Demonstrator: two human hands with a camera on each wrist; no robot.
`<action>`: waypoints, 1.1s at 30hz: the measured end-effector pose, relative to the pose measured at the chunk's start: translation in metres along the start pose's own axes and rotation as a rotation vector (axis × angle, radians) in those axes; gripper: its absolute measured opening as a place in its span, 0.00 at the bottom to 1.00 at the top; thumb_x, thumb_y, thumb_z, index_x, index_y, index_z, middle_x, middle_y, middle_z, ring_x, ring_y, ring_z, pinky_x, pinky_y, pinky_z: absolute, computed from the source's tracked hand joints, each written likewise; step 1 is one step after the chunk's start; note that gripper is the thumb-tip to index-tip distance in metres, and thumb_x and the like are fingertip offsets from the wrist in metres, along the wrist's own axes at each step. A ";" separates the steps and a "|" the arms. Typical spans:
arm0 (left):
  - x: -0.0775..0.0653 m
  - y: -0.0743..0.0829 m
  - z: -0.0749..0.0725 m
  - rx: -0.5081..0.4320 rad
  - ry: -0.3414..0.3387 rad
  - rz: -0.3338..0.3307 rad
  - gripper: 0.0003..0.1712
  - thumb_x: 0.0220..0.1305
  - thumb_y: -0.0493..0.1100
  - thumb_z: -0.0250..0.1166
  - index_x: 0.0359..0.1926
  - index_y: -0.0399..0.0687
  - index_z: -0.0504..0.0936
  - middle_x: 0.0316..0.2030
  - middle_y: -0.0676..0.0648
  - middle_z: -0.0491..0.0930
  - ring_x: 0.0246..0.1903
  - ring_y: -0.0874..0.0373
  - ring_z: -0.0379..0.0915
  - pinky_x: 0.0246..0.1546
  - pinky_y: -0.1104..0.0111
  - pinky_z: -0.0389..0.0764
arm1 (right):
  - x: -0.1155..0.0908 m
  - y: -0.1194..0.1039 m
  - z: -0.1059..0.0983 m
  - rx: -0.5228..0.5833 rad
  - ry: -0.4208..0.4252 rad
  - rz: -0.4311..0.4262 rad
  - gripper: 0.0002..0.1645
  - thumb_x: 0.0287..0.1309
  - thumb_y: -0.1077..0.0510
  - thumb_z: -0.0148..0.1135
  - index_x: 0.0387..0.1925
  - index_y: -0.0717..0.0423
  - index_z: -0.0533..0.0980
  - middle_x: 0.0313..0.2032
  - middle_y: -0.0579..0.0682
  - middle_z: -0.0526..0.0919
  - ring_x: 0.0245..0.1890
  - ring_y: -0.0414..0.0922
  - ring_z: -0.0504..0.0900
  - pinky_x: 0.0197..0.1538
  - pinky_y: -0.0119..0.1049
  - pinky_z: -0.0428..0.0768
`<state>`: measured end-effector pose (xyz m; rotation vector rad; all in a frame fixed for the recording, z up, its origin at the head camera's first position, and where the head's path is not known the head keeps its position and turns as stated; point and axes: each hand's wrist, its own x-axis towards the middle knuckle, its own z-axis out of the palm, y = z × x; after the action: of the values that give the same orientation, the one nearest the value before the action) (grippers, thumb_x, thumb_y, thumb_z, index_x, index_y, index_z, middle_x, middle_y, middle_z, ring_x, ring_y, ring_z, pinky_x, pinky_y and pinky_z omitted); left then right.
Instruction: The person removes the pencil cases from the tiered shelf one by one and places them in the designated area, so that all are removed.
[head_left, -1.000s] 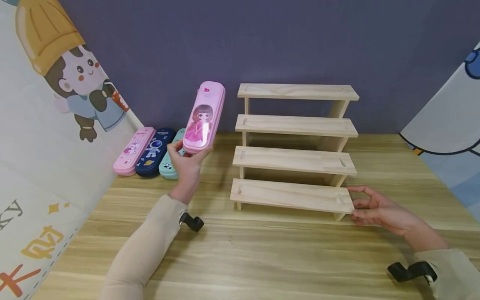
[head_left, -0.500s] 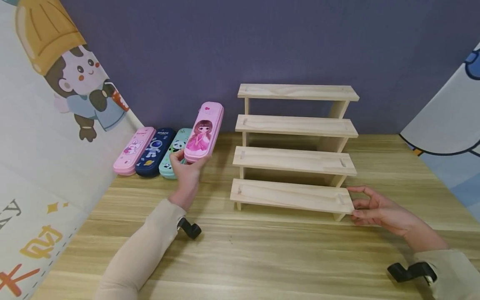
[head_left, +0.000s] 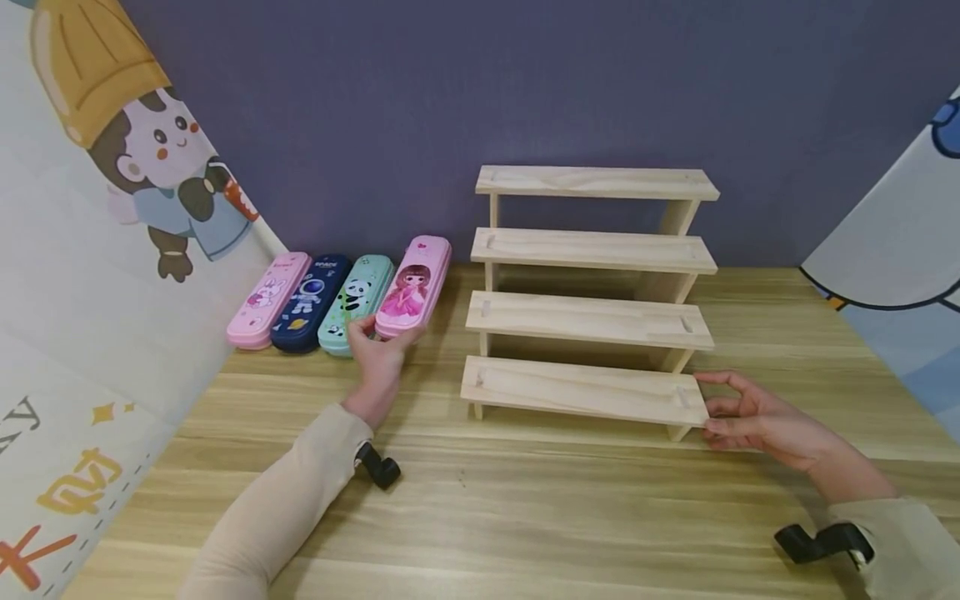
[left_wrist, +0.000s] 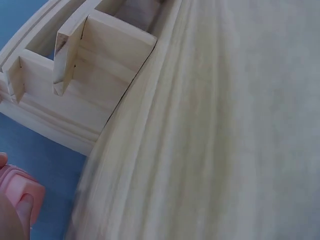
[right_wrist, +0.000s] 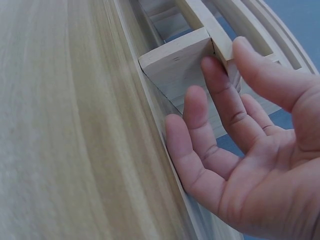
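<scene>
My left hand grips the lower end of a pink pencil case printed with a girl in a pink dress. It is at the right end of a row, beside a mint panda pencil case; whether its base touches the table cannot be told. In the left wrist view, my thumb presses on the pink case's end. My right hand holds the right end of the lowest step of a four-tier wooden stand. In the right wrist view, thumb and index finger are at that board's end, the other fingers curved beside it.
Left of the panda case lie a navy astronaut pencil case and a pink rabbit pencil case. A dark blue wall stands behind the wooden table. Printed white panels flank both sides.
My left hand has lowered the pink girl pencil case toward the table, uncovering the panda case beside it. The right hand keeps its place at the stand.
</scene>
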<state>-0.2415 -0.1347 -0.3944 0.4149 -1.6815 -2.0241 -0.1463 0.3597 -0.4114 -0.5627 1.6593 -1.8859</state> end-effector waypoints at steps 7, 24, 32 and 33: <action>0.000 -0.002 -0.004 0.045 0.008 -0.052 0.42 0.37 0.19 0.75 0.52 0.37 0.63 0.51 0.42 0.64 0.49 0.54 0.69 0.38 0.75 0.84 | 0.001 0.000 -0.001 -0.008 0.006 0.010 0.37 0.70 0.75 0.45 0.65 0.33 0.63 0.48 0.48 0.82 0.42 0.44 0.83 0.46 0.41 0.86; 0.006 -0.011 -0.018 0.033 -0.009 -0.168 0.45 0.45 0.21 0.74 0.59 0.38 0.58 0.50 0.42 0.65 0.18 0.60 0.78 0.24 0.64 0.88 | 0.001 0.000 -0.002 -0.012 0.004 0.007 0.37 0.70 0.76 0.46 0.65 0.33 0.63 0.47 0.48 0.82 0.42 0.44 0.83 0.46 0.41 0.86; 0.001 -0.010 -0.021 0.091 -0.049 -0.162 0.41 0.51 0.26 0.73 0.61 0.37 0.57 0.52 0.39 0.68 0.22 0.56 0.82 0.20 0.63 0.86 | 0.000 0.000 0.000 -0.013 0.006 0.016 0.37 0.70 0.75 0.45 0.65 0.33 0.62 0.47 0.48 0.83 0.43 0.44 0.84 0.47 0.42 0.86; 0.000 -0.010 -0.022 0.099 -0.052 -0.164 0.41 0.52 0.27 0.73 0.61 0.38 0.57 0.52 0.39 0.68 0.22 0.56 0.82 0.19 0.64 0.86 | 0.000 0.000 0.000 -0.015 0.009 0.018 0.37 0.70 0.75 0.45 0.65 0.33 0.62 0.47 0.48 0.83 0.43 0.44 0.84 0.47 0.42 0.86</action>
<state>-0.2320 -0.1515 -0.4089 0.5547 -1.8383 -2.0882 -0.1464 0.3601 -0.4113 -0.5438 1.6802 -1.8675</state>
